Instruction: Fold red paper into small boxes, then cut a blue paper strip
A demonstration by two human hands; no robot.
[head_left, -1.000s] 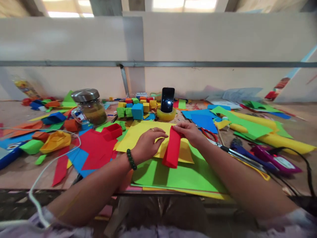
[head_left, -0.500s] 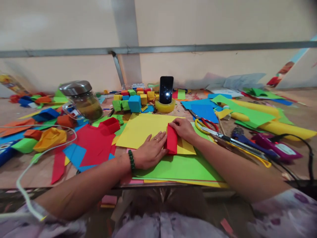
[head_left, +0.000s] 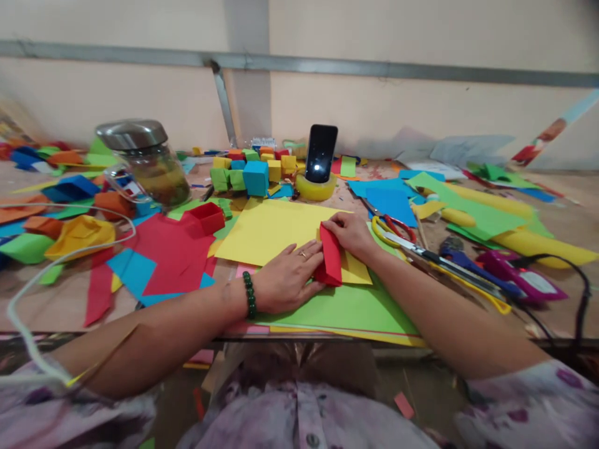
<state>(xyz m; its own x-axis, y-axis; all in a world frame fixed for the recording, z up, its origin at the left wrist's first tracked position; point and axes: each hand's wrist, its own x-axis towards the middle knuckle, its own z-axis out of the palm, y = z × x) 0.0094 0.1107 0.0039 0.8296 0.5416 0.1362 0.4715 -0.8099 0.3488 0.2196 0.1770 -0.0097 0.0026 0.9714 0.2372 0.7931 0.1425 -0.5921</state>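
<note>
Folded red paper strip [head_left: 331, 262] lies mid-table on a yellow sheet [head_left: 266, 231] over a green sheet [head_left: 355, 308]. The left hand [head_left: 285, 277] is at its 9 o'clock side with a flat, wide grip, fingertips pressing the edge, and the right hand [head_left: 349, 234] at 12 o'clock has a narrow grip pinching the strip's top end. Likely best for a clean crease: anchor with the left palm, line up the edges, and slide the pinch along the fold without lifting. Wooden table [head_left: 65, 305] is crowded: steel-lidded jar [head_left: 145, 165] at 10 o'clock, paper cubes [head_left: 255, 174] and a phone [head_left: 321, 153] stood in a tape roll [head_left: 314, 187] at 12, scissors [head_left: 393, 234] at 2, plain wall behind.
</note>
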